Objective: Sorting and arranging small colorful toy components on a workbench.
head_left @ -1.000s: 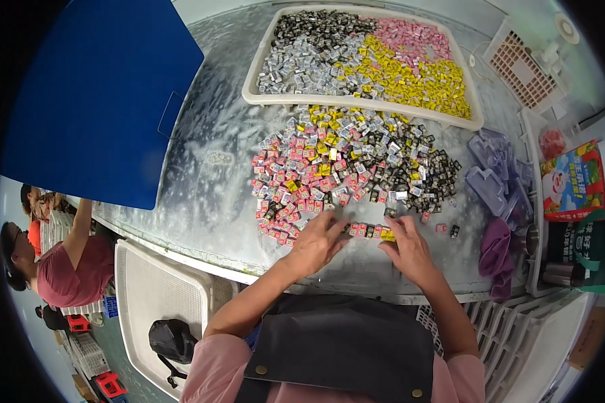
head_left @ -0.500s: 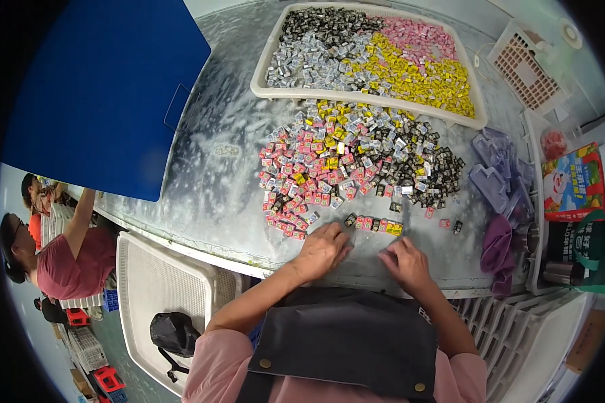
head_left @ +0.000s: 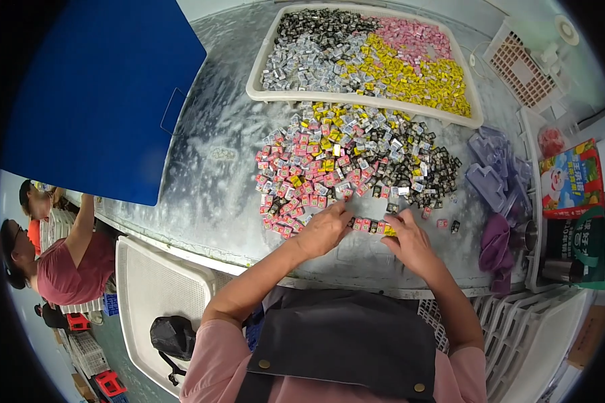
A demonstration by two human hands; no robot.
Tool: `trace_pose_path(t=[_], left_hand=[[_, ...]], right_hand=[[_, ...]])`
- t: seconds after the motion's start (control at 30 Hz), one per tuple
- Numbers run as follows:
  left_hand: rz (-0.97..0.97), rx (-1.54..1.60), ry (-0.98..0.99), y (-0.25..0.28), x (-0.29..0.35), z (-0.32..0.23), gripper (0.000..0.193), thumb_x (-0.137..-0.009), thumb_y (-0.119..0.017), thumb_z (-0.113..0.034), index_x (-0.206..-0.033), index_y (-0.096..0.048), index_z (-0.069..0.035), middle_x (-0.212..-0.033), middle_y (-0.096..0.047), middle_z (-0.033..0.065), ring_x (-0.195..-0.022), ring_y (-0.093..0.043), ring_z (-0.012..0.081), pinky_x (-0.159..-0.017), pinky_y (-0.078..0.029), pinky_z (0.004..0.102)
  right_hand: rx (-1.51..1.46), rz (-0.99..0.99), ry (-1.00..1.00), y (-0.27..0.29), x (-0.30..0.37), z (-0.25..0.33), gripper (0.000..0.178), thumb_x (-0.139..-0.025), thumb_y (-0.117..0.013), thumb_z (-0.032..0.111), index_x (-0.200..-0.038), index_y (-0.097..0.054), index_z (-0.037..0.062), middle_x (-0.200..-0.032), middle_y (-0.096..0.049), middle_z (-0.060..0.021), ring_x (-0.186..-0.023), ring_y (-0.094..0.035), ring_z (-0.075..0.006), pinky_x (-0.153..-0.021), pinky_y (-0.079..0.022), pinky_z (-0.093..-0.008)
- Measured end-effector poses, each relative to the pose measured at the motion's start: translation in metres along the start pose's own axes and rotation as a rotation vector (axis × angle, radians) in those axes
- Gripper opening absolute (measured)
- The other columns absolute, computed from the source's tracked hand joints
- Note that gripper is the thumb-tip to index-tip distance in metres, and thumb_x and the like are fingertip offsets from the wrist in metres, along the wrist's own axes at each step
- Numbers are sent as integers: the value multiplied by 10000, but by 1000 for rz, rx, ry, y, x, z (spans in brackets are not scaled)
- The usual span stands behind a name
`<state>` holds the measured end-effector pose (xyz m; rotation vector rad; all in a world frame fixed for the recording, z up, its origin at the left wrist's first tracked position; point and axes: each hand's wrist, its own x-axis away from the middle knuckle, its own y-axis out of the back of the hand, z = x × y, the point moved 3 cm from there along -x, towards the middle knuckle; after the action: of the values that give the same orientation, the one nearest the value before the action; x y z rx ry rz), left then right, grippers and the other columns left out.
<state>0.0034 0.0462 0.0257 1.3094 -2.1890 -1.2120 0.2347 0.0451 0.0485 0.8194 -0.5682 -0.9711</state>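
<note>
A short row of small wrapped pieces (head_left: 368,226), pink, dark and yellow, lies on the grey table between my hands. My left hand (head_left: 325,232) is closed at the row's left end, its fingertips close to the loose pile (head_left: 316,161). What its fingertips cover is partly hidden. At the other end, the thumb and forefinger of my right hand (head_left: 412,246) pinch the yellow pieces (head_left: 388,229). Pink, black, silvery and yellow pieces make up the pile just beyond.
A white tray (head_left: 478,111) behind the pile holds pieces grouped by colour. Purple plastic parts (head_left: 494,171) and a purple cloth (head_left: 496,247) lie at the right. A blue panel (head_left: 101,94) stands at the left; a co-worker in a dark pink shirt (head_left: 77,272) is beyond it.
Both hands have moved forward to the row, the left to its left end, the right from nearer the table edge onto the yellow end. The row is now partly covered by fingers.
</note>
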Motion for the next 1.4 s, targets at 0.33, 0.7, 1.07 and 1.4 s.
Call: trace_pose_path(t=[0.33, 0.7, 1.07, 1.4], left_hand=[[-21, 44, 27, 2, -8, -6, 331, -895, -703, -124, -1165, -591, 32, -1125, -554, 215, -978, -633, 400, -842, -539, 449], [27, 137, 168, 2, -10, -14, 453, -898, -679, -82, -1309, -538, 48, -1172, -544, 245, -975, -635, 414, -870, -531, 460], [84, 110, 91, -6, -16, -9, 390, -882, -688, -66, -1250, -592, 19, -1115, -548, 222, -949, -635, 390, -835, -539, 446], [41, -50, 20, -13, -17, -9, 290, -919, -657, -126, -1177, -615, 1, -1035, -544, 214, -841, -648, 393, -699, -557, 465]], right_hand=[[66, -45, -25, -11, -7, 2, 264, -877, -725, 180, -1114, -637, 103, -1083, -526, -142, -854, -643, -376, -720, -522, -487], [82, -42, -57, -10, -10, 6, 251, -861, -735, 203, -1064, -637, 91, -1062, -540, -143, -915, -642, -357, -748, -546, -474], [327, -36, -19, -24, -17, 13, 286, -869, -726, 268, -1084, -628, 106, -1048, -518, -140, -871, -654, -354, -669, -545, -498], [356, 34, 138, -18, -28, 13, 265, -877, -709, 225, -1101, -630, 107, -1048, -524, -132, -868, -643, -324, -667, -546, -475]])
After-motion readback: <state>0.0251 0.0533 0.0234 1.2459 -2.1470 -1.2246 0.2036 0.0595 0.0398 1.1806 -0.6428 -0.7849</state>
